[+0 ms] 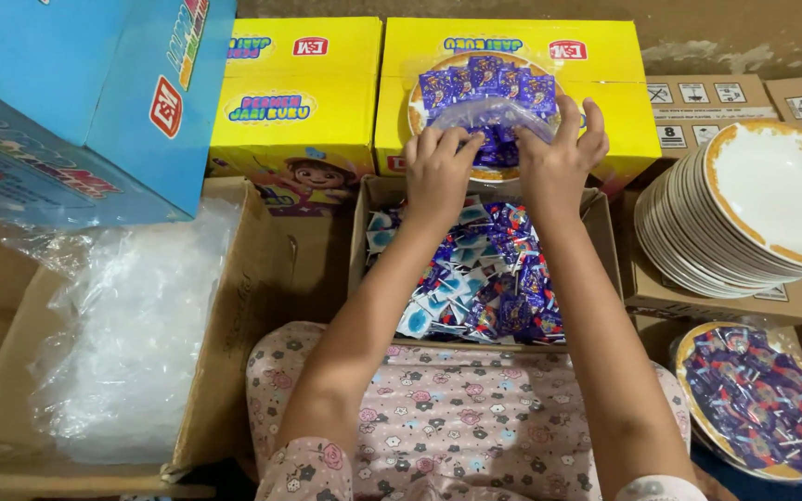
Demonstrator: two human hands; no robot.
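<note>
Both hands work at a plate [420, 109] that rests on top of a yellow box [605, 102] at the far side. The plate is loaded with small purple candy packets [486, 79], and a clear plastic bag [494, 116] is drawn partly over it. The left hand [438, 167] has its fingers curled on the near left edge of the bag and plate; the right hand [561, 153] grips the right side, fingers spread over the plastic. Both are closed on the bag, not open.

Judging by how things lie, the packing is partway through. One filled plate [758, 399], already wrapped in clear plastic, sits at the lower right, so at least one unit is finished. The plate in hand is filled but its bag does not yet cover it fully; the far half of the candy appears bare, though the plastic is hard to trace.

Much is left. A tall stack of empty white plates [772, 186] with golden rims leans on a brown carton [698, 299] at the right. The open carton [378, 199] just below the hands is full of loose purple and blue-white candy packets [485, 274]. At the left, another carton [252, 269] holds a heap of clear plastic bags [132, 343].

A second yellow box [299, 102] stands beside the first, and a blue box [67, 102] tilts in at the upper left. A flowered cushion or lap [457, 408] lies beneath the arms; I cannot tell which.
</note>
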